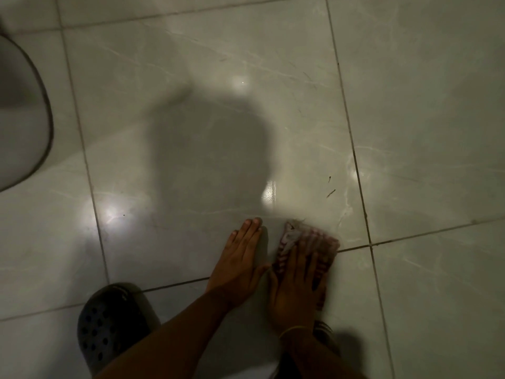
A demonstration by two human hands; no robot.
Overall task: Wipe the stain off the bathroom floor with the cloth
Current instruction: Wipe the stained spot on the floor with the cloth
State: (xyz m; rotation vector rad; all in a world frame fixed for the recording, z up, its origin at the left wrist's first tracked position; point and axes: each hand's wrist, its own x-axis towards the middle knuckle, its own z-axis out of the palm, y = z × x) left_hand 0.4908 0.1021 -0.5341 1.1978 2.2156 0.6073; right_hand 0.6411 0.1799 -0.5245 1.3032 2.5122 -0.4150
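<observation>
A striped reddish-and-pale cloth (pixel 289 236) lies flat on the pale tiled floor (pixel 191 77), across a grout line. My right hand (pixel 297 280) presses down on it, fingers spread and motion-blurred, with a thin bangle at the wrist. My left hand (pixel 240 258) rests flat on the bare tile just left of the cloth, fingers together, holding nothing. Small dark marks (pixel 330 192) sit on the tile a little beyond the cloth, up and to the right. I cannot tell whether any stain lies under the cloth.
A dark perforated clog (pixel 109 326) on my foot stands at the lower left. The rounded base of a white fixture (pixel 24 110) curves in at the left edge. A head-shaped shadow covers the middle tile. Dark grout lines cross the floor.
</observation>
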